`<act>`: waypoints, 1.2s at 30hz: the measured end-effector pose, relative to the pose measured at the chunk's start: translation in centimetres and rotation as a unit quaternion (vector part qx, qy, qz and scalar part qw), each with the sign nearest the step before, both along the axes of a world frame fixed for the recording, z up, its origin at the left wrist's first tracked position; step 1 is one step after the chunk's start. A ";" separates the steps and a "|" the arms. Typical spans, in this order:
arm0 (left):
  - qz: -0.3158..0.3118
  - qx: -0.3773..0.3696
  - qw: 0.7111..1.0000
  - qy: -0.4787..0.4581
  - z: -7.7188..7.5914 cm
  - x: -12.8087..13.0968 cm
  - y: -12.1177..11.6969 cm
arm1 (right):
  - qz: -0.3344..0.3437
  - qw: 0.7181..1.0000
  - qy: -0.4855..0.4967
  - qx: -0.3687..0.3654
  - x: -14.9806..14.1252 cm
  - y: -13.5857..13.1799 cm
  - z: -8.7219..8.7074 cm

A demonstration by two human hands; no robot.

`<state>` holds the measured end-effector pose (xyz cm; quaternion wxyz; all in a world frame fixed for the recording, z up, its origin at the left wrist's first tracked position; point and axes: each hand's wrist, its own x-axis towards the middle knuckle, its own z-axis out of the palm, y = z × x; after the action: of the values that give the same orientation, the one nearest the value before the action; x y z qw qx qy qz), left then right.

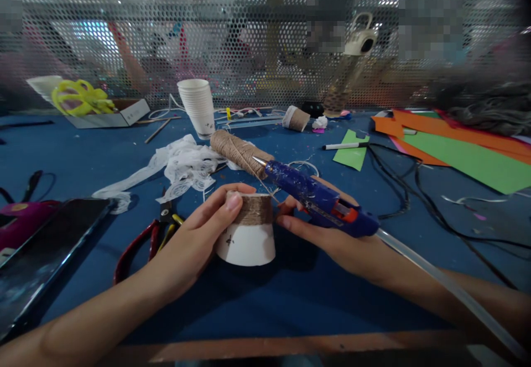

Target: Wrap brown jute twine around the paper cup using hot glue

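My left hand (215,215) is closed around the side of an upside-down white paper cup (249,245). Brown twine (254,210) is wound round the cup's upper part. In my right hand (327,240) lies a blue glue gun (307,190), its metal tip pointing up and left and a long clear glue stick (440,278) sticking out of its back. The thumb and fingertips of that hand are pinched at a twine strand running toward the cup. Just behind the cup, a twine spool (238,150) rests on its side.
White lace (186,162) and red-handled pliers (136,248) lie left, beside a dark phone (53,256). Stacked paper cups (197,107) stand at the back near yellow scissors (81,97). Coloured paper (468,157) and black cables (431,206) lie right. A perforated metal screen (257,41) closes the back.
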<state>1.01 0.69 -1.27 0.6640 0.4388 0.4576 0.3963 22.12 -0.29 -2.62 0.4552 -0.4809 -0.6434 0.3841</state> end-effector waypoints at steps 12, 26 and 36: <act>0.002 -0.013 1.000 0.004 0.3 0.2 0.0 | 0.008 1.000 -0.005 0.003 0.1 0.1 -0.2; 0.010 0.001 1.000 0.015 0.6 0.5 -0.3 | 0.017 0.999 0.001 0.031 0.0 0.1 -0.3; 0.009 -0.021 0.999 0.022 0.5 0.7 0.0 | 0.008 0.998 -0.018 0.064 0.1 0.0 -0.3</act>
<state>1.68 0.67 -0.76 0.6591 0.4293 0.4846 0.3827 22.19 -0.32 -2.90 0.4705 -0.4525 -0.6783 0.3374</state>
